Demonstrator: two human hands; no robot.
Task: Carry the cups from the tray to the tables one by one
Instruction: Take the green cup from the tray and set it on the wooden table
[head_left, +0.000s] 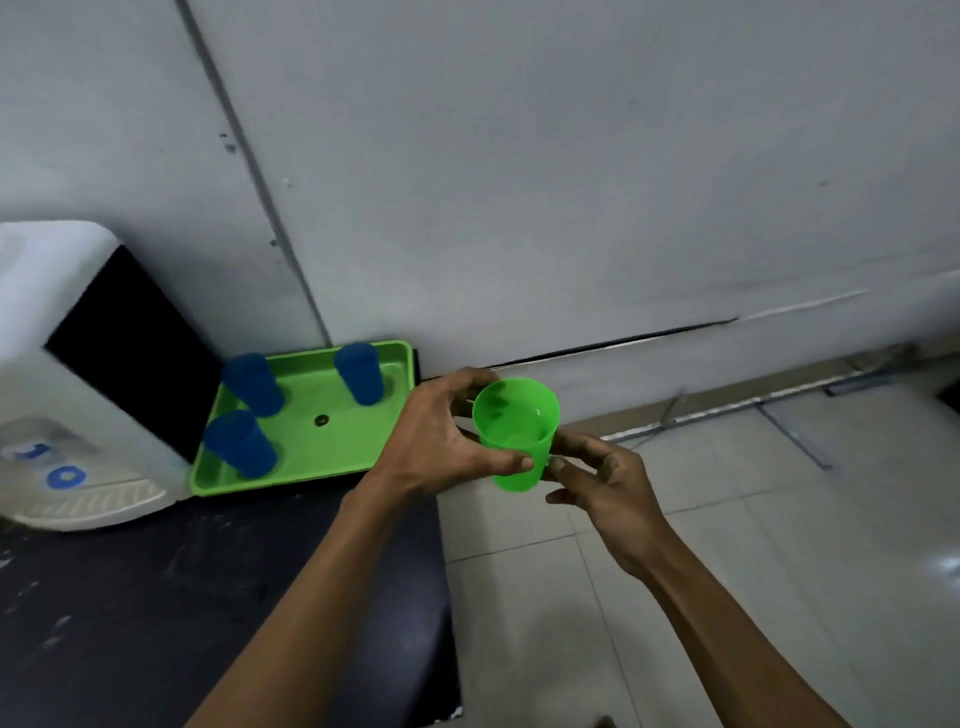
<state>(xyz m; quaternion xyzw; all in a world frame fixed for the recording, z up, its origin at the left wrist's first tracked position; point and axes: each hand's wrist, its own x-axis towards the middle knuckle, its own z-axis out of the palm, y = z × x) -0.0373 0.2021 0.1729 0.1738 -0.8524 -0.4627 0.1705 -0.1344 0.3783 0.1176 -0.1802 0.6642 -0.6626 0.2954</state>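
Note:
A green cup with liquid in it is held upright in the air, to the right of the tray and past the counter's edge, above the floor. My left hand grips it, fingers round the far side and thumb on the near side. My right hand touches the cup's lower right side with its fingertips. The green tray lies on the dark counter by the wall. Three blue cups stand upside down on it: blue cup one, blue cup two and blue cup three.
A white water dispenser stands left of the tray on the dark counter. A grey wall rises behind. Pale floor tiles spread to the right, with thin metal legs near the wall.

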